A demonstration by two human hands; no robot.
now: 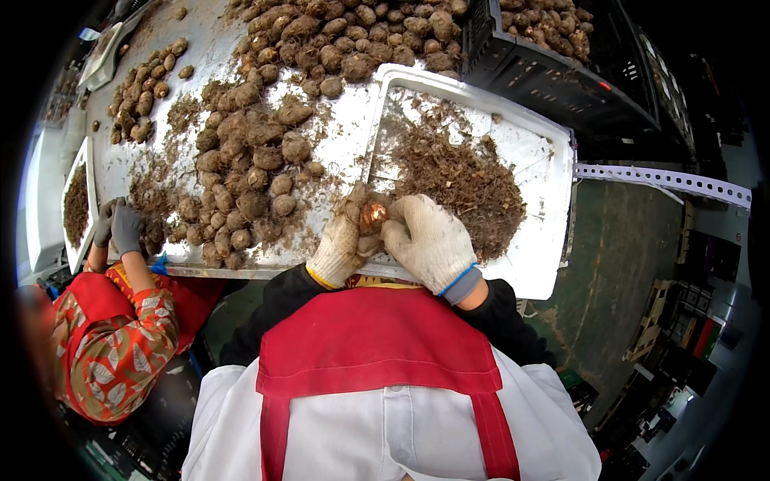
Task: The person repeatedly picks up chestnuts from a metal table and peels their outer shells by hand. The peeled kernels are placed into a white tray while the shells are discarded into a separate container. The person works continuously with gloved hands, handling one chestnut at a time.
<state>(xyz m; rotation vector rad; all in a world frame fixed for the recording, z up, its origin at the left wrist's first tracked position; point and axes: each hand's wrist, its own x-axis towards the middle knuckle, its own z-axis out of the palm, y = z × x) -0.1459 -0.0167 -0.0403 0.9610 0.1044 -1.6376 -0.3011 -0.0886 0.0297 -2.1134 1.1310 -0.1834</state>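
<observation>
My left hand (341, 240), in a soiled knit glove with a yellow cuff edge, is closed on a taro corm (373, 217) with an orange-brown patch facing up. Close against its right side is my right hand (430, 240), in a pale knit glove with a blue edge, fingers curled; whether it grips anything is hidden. Both hands are over the near left edge of a white foam tray (550, 228) that holds brown fibrous peelings (463, 180). Left of the tray, hairy taro corms (252, 156) lie heaped on the metal table (343, 114).
More corms (361, 42) are piled at the back, beside a black plastic crate (541, 78) of corms. A smaller group (141, 90) lies far left. A co-worker's gloved hands (120, 225) are at the table's left, near another tray (90, 204). A perforated metal strip (662, 177) extends right.
</observation>
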